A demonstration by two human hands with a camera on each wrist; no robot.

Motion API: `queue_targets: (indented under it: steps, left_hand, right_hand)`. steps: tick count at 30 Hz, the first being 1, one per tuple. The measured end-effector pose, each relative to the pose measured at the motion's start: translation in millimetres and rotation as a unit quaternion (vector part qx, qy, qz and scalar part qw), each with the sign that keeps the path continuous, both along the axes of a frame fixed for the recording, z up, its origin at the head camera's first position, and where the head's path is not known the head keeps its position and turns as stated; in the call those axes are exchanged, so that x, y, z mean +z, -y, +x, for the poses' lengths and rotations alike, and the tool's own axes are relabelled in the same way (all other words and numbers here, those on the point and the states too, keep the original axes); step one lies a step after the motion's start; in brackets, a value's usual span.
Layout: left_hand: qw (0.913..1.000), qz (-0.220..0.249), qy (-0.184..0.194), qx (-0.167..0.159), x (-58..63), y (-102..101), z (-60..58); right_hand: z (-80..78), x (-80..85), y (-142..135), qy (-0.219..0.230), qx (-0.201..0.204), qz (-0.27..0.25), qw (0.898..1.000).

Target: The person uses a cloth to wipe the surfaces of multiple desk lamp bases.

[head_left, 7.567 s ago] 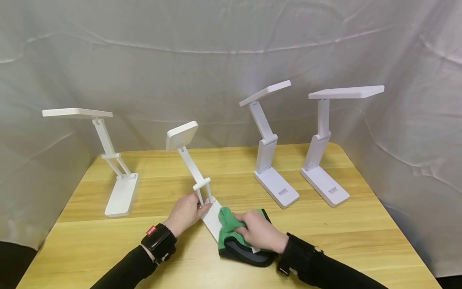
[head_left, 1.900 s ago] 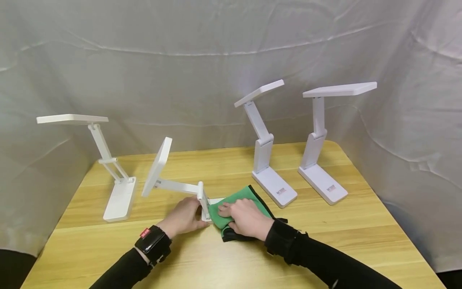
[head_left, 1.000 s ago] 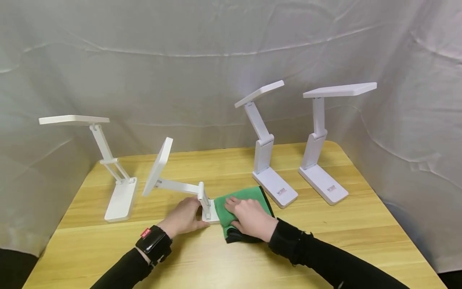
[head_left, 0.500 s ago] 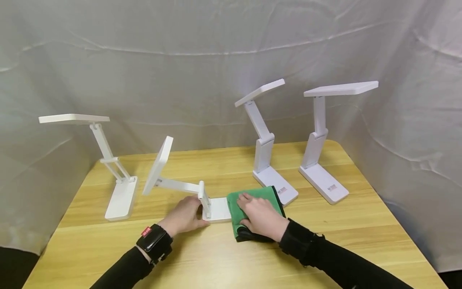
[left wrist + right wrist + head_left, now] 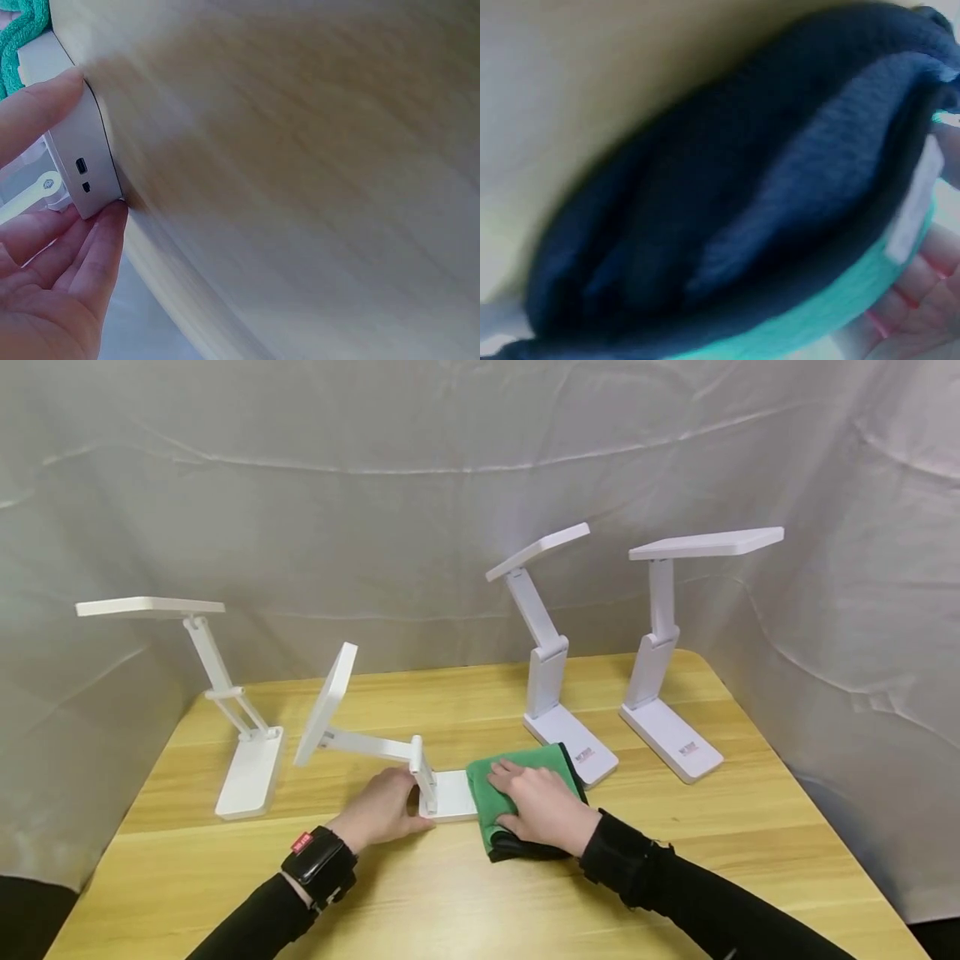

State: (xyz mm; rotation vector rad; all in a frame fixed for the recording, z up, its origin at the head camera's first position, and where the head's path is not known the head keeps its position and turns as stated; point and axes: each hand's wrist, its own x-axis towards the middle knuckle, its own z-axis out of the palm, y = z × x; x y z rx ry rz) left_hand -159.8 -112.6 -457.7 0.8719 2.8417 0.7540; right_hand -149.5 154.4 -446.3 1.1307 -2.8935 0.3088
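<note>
A white folding desk lamp (image 5: 453,795) stands at the table's middle, its base pointing right and its head (image 5: 327,703) tilted at the left. My left hand (image 5: 381,811) grips the hinge end of the base, thumb on the near side and fingers on the far side. The left wrist view shows two small ports in the base's end face (image 5: 84,150) between thumb and fingers. My right hand (image 5: 546,806) holds a folded green cloth (image 5: 487,789) with black edging over the base's right end, hiding that end. In the right wrist view, the cloth's dark fold (image 5: 705,165) covers most of the picture.
One white lamp (image 5: 251,777) stands at the left of the wooden table (image 5: 450,910). Two more, a lamp (image 5: 573,747) just behind the cloth and a lamp (image 5: 671,739) farther right, stand upright. A grey fabric curtain (image 5: 420,543) encloses the back and sides.
Since the earliest frame, the held lamp has turned, its base swinging rightward and its head dropping. Lately my right hand slid the cloth rightward along the base; the left hand stayed in place.
</note>
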Motion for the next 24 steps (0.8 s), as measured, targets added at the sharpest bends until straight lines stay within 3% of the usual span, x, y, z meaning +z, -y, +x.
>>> queue_targets:
  steps: [3,7,12,15,19,24]
  left_hand:
    - [1.0,-0.004,0.002,0.005,0.7,-2,0.2]
    - [1.0,0.0,0.002,0.009,-0.2,-2,0.3]
    - [1.0,0.007,-0.004,0.001,-1.9,-1,-0.1]
    - [1.0,0.006,-0.007,-0.001,-1.6,-1,-0.4]
    - [1.0,0.002,-0.008,0.001,-1.3,-1,0.0]
    - [0.9999,0.007,-0.007,0.002,-1.0,-1,0.6]
  right_hand:
    - [2.2,1.6,-1,-0.017,0.019,0.004,1.0]
    - [2.8,5.9,-8,-0.001,0.054,-0.019,0.998]
    - [-1.5,5.2,-10,0.042,0.033,-0.034,0.998]
    - [-4.5,4.8,-4,0.032,0.019,-0.01,0.999]
    - [-5.3,3.0,-2,0.012,0.033,0.004,0.999]
    - [1.1,-1.7,-12,0.033,0.039,-0.054,0.997]
